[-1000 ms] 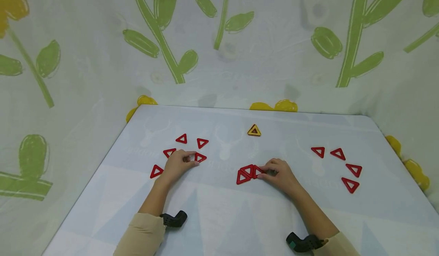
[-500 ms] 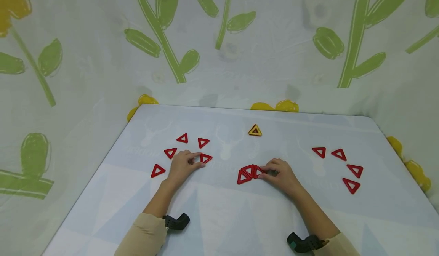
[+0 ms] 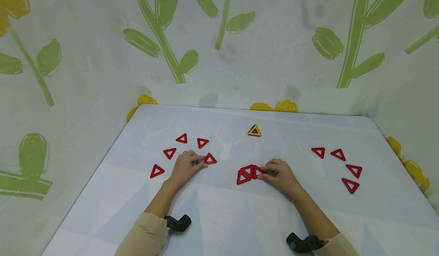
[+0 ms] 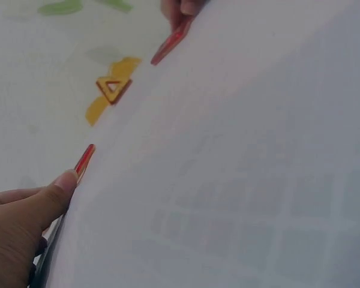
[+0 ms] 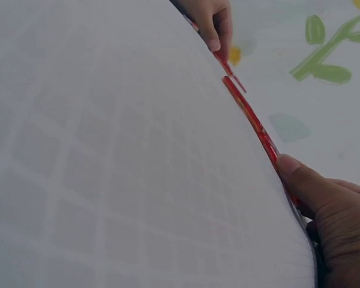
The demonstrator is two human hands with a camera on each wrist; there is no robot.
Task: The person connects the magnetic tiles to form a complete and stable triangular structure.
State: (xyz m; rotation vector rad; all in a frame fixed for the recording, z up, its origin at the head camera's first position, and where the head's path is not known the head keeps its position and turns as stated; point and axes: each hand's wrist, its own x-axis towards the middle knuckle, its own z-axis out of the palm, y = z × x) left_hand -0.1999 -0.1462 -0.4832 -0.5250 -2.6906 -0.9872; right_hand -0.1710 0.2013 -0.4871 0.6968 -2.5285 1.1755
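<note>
My left hand [image 3: 185,168] pinches one corner of a red triangular frame tile [image 3: 210,162] between thumb and fingers. In the left wrist view that red tile [image 4: 85,161] shows edge-on beyond the thumb. My right hand [image 3: 282,178] pinches the right-hand tile [image 3: 255,172] of a short row of red triangles [image 3: 242,181] lying side by side near the table's middle. The right wrist view has this row [image 5: 252,114] edge-on, with the thumb at its near end. A gap separates the left hand's tile from the row.
Several loose red triangles [image 3: 157,175] lie to the left of and behind my left hand. More red triangles [image 3: 350,180] are spread at the right. A yellow triangle [image 3: 254,135], apparently with red under it, lies at the back of the white-blue table [image 3: 219,218].
My left hand has moved to the right with its red triangle, which has turned so a point faces away from me. The right hand and the row have stayed in place.
</note>
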